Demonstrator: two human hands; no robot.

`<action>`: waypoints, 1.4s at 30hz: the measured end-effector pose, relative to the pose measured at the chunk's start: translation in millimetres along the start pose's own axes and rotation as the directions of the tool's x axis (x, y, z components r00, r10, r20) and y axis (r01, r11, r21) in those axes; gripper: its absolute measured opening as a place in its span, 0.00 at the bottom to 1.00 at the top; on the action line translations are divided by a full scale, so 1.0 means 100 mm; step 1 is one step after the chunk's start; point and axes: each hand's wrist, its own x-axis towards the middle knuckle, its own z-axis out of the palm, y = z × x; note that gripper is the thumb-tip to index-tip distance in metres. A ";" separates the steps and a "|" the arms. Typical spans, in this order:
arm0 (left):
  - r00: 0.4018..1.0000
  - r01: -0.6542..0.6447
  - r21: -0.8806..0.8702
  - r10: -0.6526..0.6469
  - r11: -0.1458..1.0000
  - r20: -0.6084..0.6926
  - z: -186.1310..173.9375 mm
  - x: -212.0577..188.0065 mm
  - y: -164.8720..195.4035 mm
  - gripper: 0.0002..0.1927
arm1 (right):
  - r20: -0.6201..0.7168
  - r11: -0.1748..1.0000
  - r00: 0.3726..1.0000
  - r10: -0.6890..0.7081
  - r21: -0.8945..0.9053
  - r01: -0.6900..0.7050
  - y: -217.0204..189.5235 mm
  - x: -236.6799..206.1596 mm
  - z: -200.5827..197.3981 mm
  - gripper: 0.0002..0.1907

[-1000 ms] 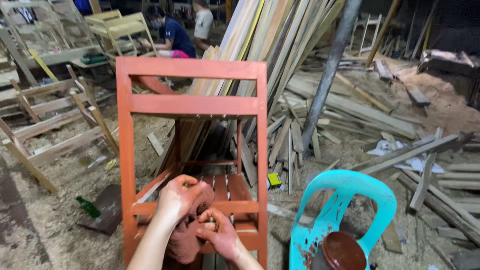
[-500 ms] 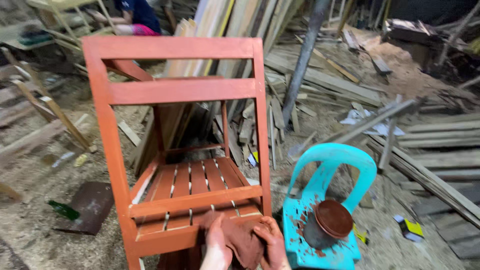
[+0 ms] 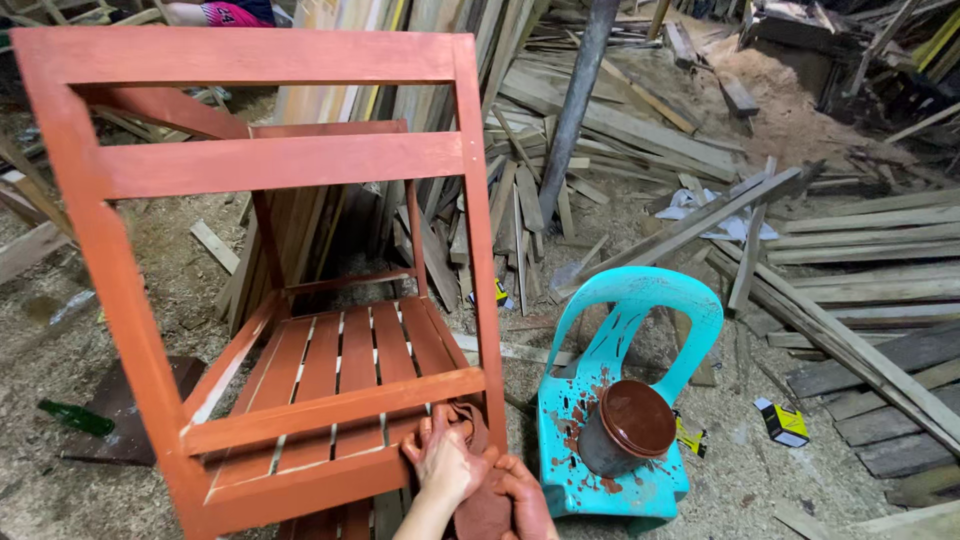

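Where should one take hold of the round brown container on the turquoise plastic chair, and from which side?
Grip the container around its dark side wall just below the lid, coming from above and the front. It sits tilted on the turquoise chair, whose backrest blocks the rear, and its lid and the seat look smeared with stain, so a lid grip may slip.

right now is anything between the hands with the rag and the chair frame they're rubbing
Nothing visible. The left hand presses the rag straight against the red chair at its lower rail, and the right hand grips the rag just below.

Soft, even daylight, faint shadows, sharp focus, slight wide-angle bending at edges.
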 end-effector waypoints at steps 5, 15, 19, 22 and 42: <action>0.999 -0.038 0.005 0.038 0.999 0.013 0.20 0.15 -0.07 0.23 | 0.165 0.997 0.984 -0.070 0.029 0.066 0.01 0.16 -0.01 0.16; 0.937 -0.303 -0.227 0.245 0.926 -0.251 0.24 0.07 -0.22 0.13 | -0.140 0.990 0.981 0.136 0.048 -0.131 0.04 0.19 0.00 0.24; 0.884 -0.433 -0.277 0.345 0.858 -0.315 0.16 0.11 -0.25 0.12 | -0.118 0.995 0.988 0.096 -0.013 -0.098 0.11 0.26 -0.09 0.26; 0.931 -0.313 -0.349 0.214 0.883 -0.295 0.15 0.16 -0.28 0.09 | -0.057 0.994 0.993 0.103 0.044 -0.100 0.15 0.30 -0.15 0.26; 0.966 0.246 -0.965 0.062 0.096 0.253 0.08 -0.13 -0.34 0.13 | 0.175 0.984 0.972 0.154 0.065 -0.168 0.02 0.20 -0.03 0.26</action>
